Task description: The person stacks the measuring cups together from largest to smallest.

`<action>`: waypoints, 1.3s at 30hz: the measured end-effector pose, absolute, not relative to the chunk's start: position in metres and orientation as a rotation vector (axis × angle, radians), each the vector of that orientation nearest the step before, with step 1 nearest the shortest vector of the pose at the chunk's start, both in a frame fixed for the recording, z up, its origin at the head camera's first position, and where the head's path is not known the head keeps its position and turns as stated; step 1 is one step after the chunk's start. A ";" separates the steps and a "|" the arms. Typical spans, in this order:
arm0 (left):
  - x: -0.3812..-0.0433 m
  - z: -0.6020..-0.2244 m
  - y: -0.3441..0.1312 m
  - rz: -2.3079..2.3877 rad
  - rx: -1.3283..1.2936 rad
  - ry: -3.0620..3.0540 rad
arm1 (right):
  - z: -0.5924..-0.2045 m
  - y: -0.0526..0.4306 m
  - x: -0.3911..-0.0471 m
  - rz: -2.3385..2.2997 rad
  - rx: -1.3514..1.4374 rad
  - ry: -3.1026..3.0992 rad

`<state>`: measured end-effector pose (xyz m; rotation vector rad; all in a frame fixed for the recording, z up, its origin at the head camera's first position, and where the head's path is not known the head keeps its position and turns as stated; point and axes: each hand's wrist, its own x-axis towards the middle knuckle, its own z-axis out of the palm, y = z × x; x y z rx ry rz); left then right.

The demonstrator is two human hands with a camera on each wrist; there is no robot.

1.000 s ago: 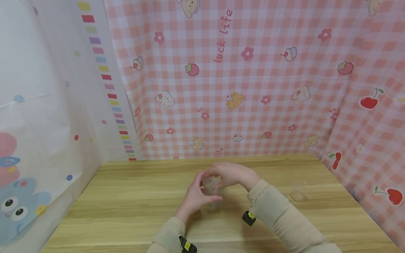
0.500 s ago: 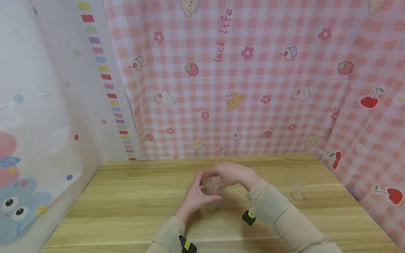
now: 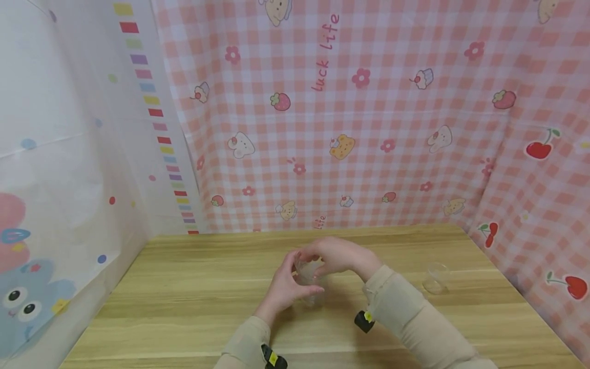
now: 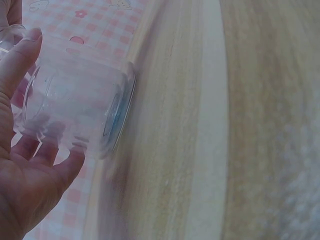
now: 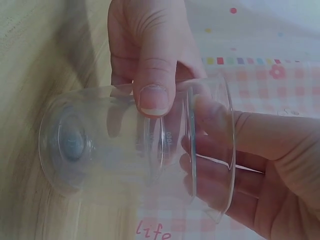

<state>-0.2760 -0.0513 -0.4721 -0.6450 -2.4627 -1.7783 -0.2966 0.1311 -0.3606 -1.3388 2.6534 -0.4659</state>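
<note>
A clear see-through cup stands on the wooden table between my hands. Its bluish-looking base faces the tabletop in the left wrist view. My left hand grips the cup's side, thumb in front and fingers round the far wall. From above, my right hand holds a second clear cup, nested in the mouth of the lower one. In the right wrist view its thumb and fingers show through the clear walls, overlapping the upper rim. Small printed marks show on the wall near my left thumb.
Another clear cup stands alone on the table, to the right beyond my right forearm. A pink checked cloth hangs behind the table's back edge and along the right. White printed sheeting hangs at the left.
My right wrist and forearm have shifted slightly right and down in the head view. Both hands keep their hold, and the lone cup stays in place.
</note>
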 end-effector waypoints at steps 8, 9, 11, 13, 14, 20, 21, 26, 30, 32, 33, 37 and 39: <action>-0.276 -0.473 -0.051 -1.774 -0.626 -2.472 | -0.364 0.135 -0.296 -0.568 -1.342 2.648; -0.276 -0.473 -0.051 -1.778 -0.625 -2.472 | -0.364 0.136 -0.296 -0.580 -1.339 2.649; -0.275 -0.472 -0.050 -1.787 -0.624 -2.469 | -0.365 0.138 -0.295 -0.602 -1.331 2.655; -0.275 -0.472 -0.051 -1.797 -0.625 -2.463 | -0.365 0.140 -0.294 -0.619 -1.323 2.662; -0.275 -0.472 -0.051 -1.802 -0.624 -2.460 | -0.365 0.141 -0.293 -0.628 -1.320 2.665; -0.275 -0.474 -0.049 -1.823 -0.614 -2.455 | -0.364 0.147 -0.288 -0.682 -1.304 2.690; -0.275 -0.475 -0.049 -1.824 -0.613 -2.455 | -0.364 0.148 -0.288 -0.693 -1.296 2.698; -0.275 -0.476 -0.049 -1.829 -0.607 -2.456 | -0.364 0.155 -0.284 -0.714 -1.270 2.759; -0.275 -0.476 -0.049 -1.829 -0.604 -2.458 | -0.367 0.161 -0.282 -0.717 -1.285 2.822; -0.275 -0.476 -0.049 -1.828 -0.608 -2.457 | -0.367 0.164 -0.281 -0.722 -1.299 2.860; -0.275 -0.476 -0.049 -1.828 -0.607 -2.456 | -0.367 0.165 -0.281 -0.726 -1.299 2.878; -0.275 -0.475 -0.049 -1.815 -0.608 -2.453 | -0.365 0.170 -0.278 -0.748 -1.281 2.930; -0.275 -0.474 -0.049 -1.810 -0.606 -2.452 | -0.365 0.172 -0.278 -0.746 -1.271 2.955</action>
